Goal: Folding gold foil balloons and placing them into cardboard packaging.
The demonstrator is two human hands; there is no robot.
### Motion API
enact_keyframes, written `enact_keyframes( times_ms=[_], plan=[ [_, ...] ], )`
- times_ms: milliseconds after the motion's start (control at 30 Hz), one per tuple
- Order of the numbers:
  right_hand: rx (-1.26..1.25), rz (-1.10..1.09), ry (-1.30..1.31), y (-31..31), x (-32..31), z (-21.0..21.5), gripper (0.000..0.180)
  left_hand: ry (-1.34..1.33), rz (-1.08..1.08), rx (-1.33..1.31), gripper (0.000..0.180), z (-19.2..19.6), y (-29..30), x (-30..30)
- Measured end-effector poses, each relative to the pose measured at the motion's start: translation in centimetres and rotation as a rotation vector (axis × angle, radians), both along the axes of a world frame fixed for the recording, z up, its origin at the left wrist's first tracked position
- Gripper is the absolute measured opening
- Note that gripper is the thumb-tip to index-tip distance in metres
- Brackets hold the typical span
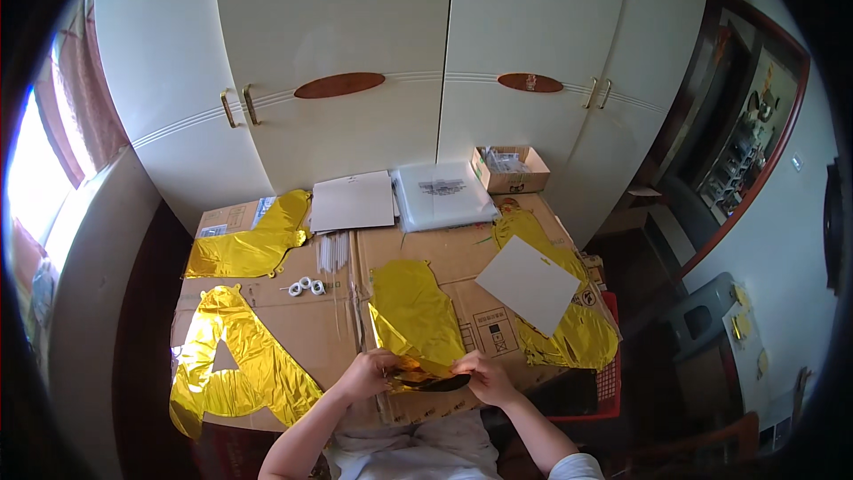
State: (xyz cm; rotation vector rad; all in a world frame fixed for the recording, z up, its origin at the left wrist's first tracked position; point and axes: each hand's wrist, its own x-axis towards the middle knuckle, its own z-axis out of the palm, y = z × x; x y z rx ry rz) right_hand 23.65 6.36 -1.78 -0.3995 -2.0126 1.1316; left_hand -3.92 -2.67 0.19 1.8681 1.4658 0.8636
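A flat gold foil balloon [410,307] lies at the middle of the cardboard-covered table, its near end folded up at the front edge. My left hand [369,374] is closed on the left side of that end. On the other side my right hand [487,380] pinches the foil, and a dark gap shows between the layers. Left of my hands rests an A-shaped gold foil balloon [258,360], with another gold foil balloon [249,244] behind it. To the right, a white card [530,284] partly covers a further gold foil balloon [569,347].
Small white rolls [306,286] and thin white straws [333,252] lie left of centre. At the back are stacked pale cards [354,203], clear plastic bags [444,200] and an open cardboard box [513,181]. A red basket [609,396] stands beyond the right edge; wardrobe doors [333,27] rise behind.
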Motion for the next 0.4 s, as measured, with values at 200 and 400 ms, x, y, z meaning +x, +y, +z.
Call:
enact_keyframes(
  times_ms=[200,400],
  plan=[
    [0.121,0.012,0.019,1.5,-1.3,1.0,0.027,0.244,0.077,0.257,0.037,1.0,0.0,0.3],
    [0.151,0.054,-0.043,2.8,-1.7,1.7,0.031,0.405,0.092,0.517,0.044,3.1,-0.4,0.7]
  ],
)
